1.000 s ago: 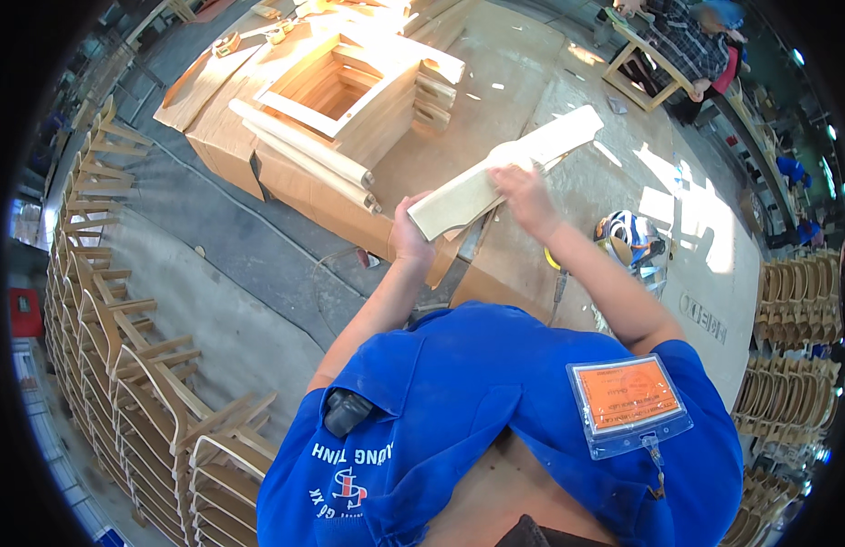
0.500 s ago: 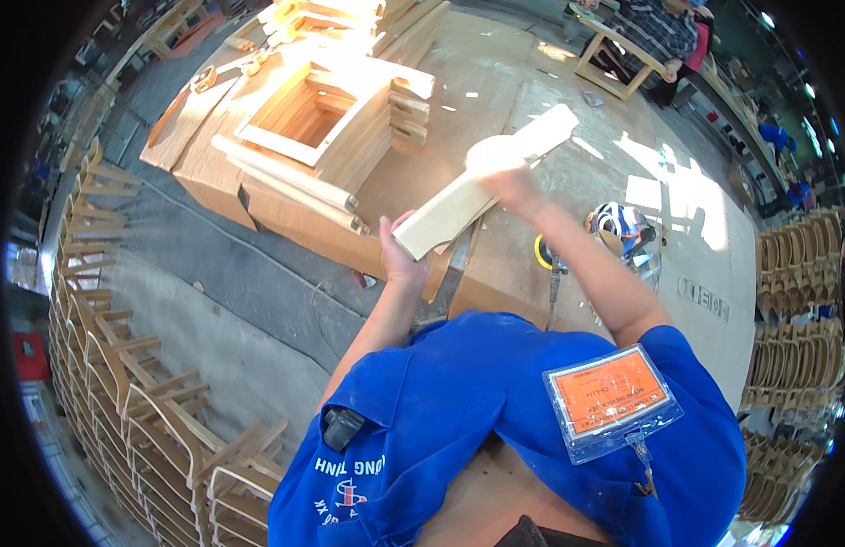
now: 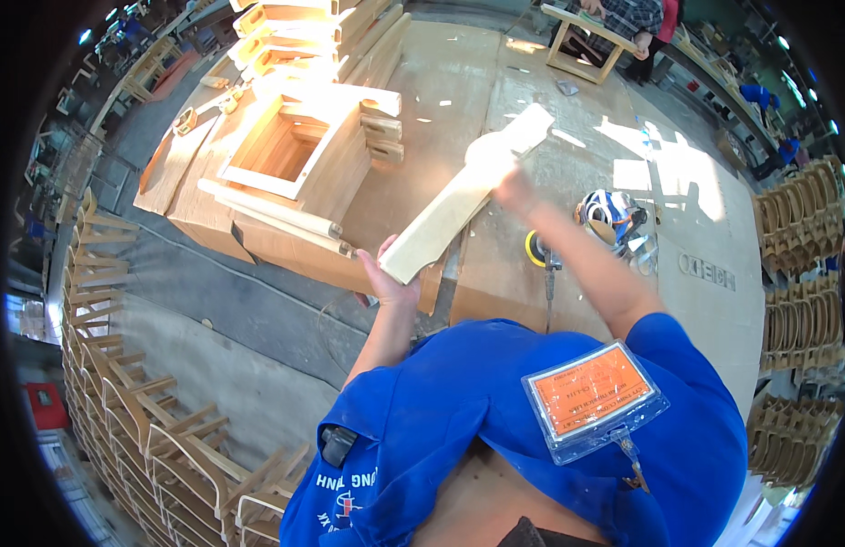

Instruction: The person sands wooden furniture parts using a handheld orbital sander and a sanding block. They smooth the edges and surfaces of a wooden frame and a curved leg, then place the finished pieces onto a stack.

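Left hand (image 3: 392, 284) grasps the near end of the pale board (image 3: 432, 226), held aslant above the worktop's (image 3: 691, 242) near edge. Right hand (image 3: 515, 190), blurred, is at the board's right edge; its grip cannot be told. A gap separates board from wooden frame (image 3: 336, 173) at left; yellow-rimmed tool (image 3: 533, 249) lies near, right.

Long, flat, pale cream wooden board (image 3: 436, 221), with a smooth broad face turned up and a shallow curved cutout in the right edge near the lower end. Slants from lower left to upper right over a brown cardboard-covered work surface (image 3: 500, 294). Is held at the lower end by the bare left hand (image 3: 393, 284). Meets the blurred bare right hand (image 3: 515, 189) beyond the middle. Glares white thereabouts, surface detail lost.
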A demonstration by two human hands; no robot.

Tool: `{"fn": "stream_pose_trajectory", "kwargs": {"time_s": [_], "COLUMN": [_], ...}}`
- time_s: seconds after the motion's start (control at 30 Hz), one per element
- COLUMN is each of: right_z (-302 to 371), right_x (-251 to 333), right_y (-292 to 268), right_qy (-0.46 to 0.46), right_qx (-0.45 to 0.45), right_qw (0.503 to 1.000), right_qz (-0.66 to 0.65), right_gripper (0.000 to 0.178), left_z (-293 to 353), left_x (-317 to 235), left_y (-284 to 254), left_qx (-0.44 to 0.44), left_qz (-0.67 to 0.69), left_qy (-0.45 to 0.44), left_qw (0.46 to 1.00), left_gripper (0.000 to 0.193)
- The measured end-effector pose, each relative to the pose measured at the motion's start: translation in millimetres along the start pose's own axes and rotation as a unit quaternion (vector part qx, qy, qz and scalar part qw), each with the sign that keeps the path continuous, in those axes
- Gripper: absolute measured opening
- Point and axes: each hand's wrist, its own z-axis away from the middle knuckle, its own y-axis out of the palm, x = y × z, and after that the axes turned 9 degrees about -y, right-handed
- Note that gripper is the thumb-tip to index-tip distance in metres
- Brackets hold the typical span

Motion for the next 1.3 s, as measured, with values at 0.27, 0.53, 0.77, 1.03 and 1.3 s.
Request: {"fn": "stream_pose_trajectory", "kwargs": {"time_s": [0.27, 0.53, 0.77, 1.03, 1.3], "right_z": [31, 40, 56, 44, 58], "right_x": [43, 29, -42, -43, -128], "right_y": [25, 21, 0, 29, 6], "right_qy": [-0.033, 0.05, 0.094, 0.16, 0.273], "right_qx": [0.045, 0.03, -0.025, -0.003, -0.069], "right_qw": [0.997, 0.998, 0.994, 0.986, 0.948], "right_qz": [-0.049, -0.006, -0.053, 0.046, -0.147], "right_gripper": [0.032, 0.033, 0.03, 0.027, 0.029], "left_z": [3, 12, 27, 17, 26], "left_x": [-7, -28, -46, -14, -9], "left_y": [-11, -4, 15, 57, 79], "left_qx": [0.102, 0.092, 0.042, -0.068, -0.088], "left_qz": [-0.087, -0.278, -0.451, -0.871, -0.899], "left_qy": [0.012, 0.031, 0.056, 0.392, 0.338], "left_qw": [0.991, 0.956, 0.89, 0.287, 0.265], "left_gripper": [0.057, 0.03, 0.028, 0.052, 0.082]}}
